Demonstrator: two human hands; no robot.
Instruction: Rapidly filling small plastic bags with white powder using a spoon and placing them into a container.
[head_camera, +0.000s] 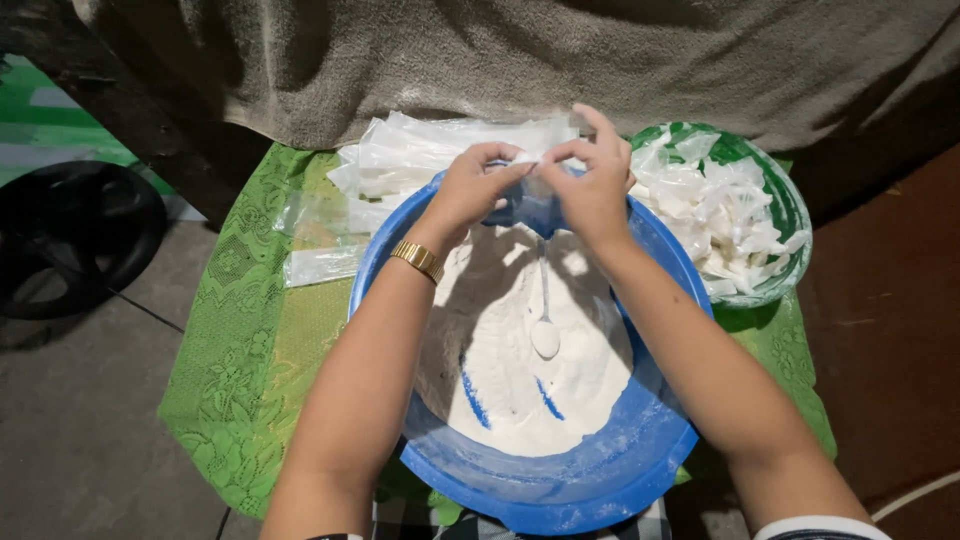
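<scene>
A small clear plastic bag (527, 200) hangs between the 2 hands above the far rim of the blue basin (560, 480), its lower part drooping toward the powder. The left hand (470, 190) pinches the bag's top edge, thumb and forefinger pressed together on the film, the other fingers curled in loosely. The right hand (593, 185) grips the same edge from the other side with thumb and bent forefinger, while its remaining fingers lift away, 1 raised straight up. The fingertips of both hands nearly meet over the bag's mouth. A gold watch (417, 260) sits on the left wrist. Below, the basin holds white powder (500, 370) with a white spoon (545, 335) lying in it, bowl toward the person. Behind the basin lies a stack of flat clear bags (420, 155); to its right stands a green bowl (790, 215) full of filled white packets (720, 215). All rest on a green lace cloth (240, 370).
</scene>
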